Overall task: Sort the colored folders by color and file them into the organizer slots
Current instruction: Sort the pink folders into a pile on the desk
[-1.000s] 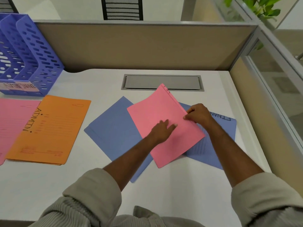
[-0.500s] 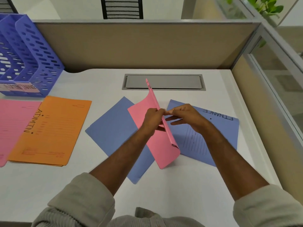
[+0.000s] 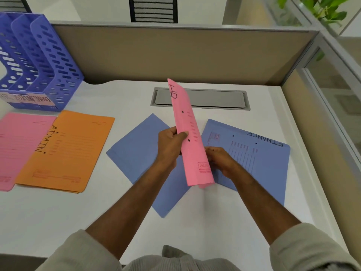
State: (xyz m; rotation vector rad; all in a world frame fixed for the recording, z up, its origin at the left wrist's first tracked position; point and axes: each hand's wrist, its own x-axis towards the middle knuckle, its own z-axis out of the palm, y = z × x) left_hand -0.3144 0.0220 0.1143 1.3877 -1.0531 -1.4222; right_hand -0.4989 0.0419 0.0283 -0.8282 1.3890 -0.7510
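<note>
A pink folder marked HR stands nearly on edge above the desk's middle, printed face turned right. My left hand grips its left edge with the thumb across the front. From the right, my right hand holds its lower part. Beneath lie two blue folders flat: a plain one on the left and one marked FINANCE on the right. An orange folder marked ADMIN and another pink folder lie at the left. The blue slotted organizer stands at the far left.
The white desk is bounded by a beige partition behind and a glass-topped one on the right. A grey cable hatch is set into the desk behind the folders. A plant shows at the top right.
The pink folder lay flat on the blue ones; both hands lifted its right edge and turned it over, so it now stands upright with the HR face showing.
</note>
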